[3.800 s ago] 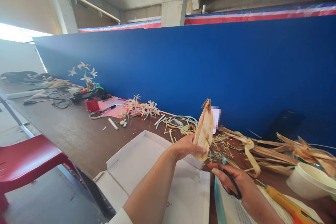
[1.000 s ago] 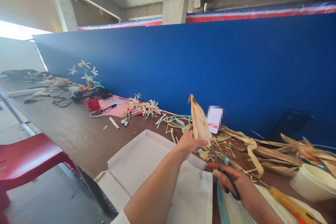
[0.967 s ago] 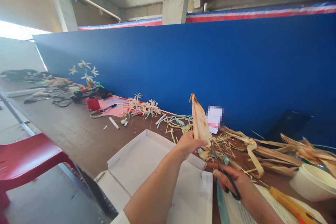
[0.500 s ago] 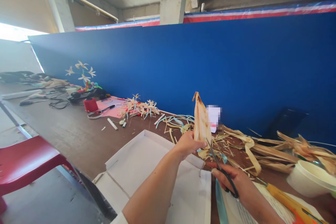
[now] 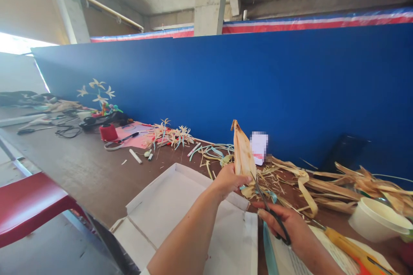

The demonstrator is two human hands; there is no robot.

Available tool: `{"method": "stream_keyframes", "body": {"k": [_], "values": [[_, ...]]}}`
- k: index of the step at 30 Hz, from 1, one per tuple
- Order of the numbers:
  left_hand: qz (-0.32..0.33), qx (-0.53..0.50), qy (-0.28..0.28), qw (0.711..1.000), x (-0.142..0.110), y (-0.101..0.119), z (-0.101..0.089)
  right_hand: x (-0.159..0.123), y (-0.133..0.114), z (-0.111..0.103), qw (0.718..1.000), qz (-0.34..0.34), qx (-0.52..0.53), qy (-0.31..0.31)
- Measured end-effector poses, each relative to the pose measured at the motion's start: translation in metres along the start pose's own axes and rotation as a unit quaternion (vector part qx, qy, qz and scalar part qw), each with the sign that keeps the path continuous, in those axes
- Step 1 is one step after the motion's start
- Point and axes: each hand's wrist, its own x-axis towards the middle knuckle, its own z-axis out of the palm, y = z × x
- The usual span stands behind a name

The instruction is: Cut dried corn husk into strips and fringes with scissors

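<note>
Holding the husk (image 5: 243, 152) nearly upright above the box's (image 5: 183, 202) far right corner, the left hand (image 5: 228, 180) has its grip clamped on the lower part, thumb in front, likely so the sheet stays steady and the long edge faces the blades. Right hand (image 5: 288, 225), near the box's right edge, has its grip closed round the scissors (image 5: 262, 193) handles; blades angle up to the husk's lower edge, probably so the tips meet it right beside the pinch. Can't tell how far the blades are parted. Husk's dark tied-looking end points up, away from the blades, which likely leaves the wider end for them. Dry strips (image 5: 332, 187) lie on the surface (image 5: 97, 167) beyond and right of the box, seemingly in easy reach. Tub (image 5: 368, 223) and yellow-handled tool (image 5: 343, 245) sit right of the box, the tool resting by printed paper (image 5: 287, 255). Blue ribbon (image 5: 270, 251) runs down the box's right side. Small flowers (image 5: 182, 135) lie beyond the box, red spool (image 5: 109, 133) farther off to its left, both out of the blades' way.
</note>
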Motion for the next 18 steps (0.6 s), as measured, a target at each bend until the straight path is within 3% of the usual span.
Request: {"method": "stream_keyframes", "body": {"k": [11, 18], "values": [[0.004, -0.039, -0.012, 0.999, -0.001, 0.001, 0.008, -0.001, -0.003, 0.000, 0.999, -0.034, 0.003, 0.023], [0.010, -0.055, -0.005, 0.998, 0.002, -0.006, 0.012, 0.006, 0.009, -0.002, 0.998, -0.042, -0.015, 0.043]]}}
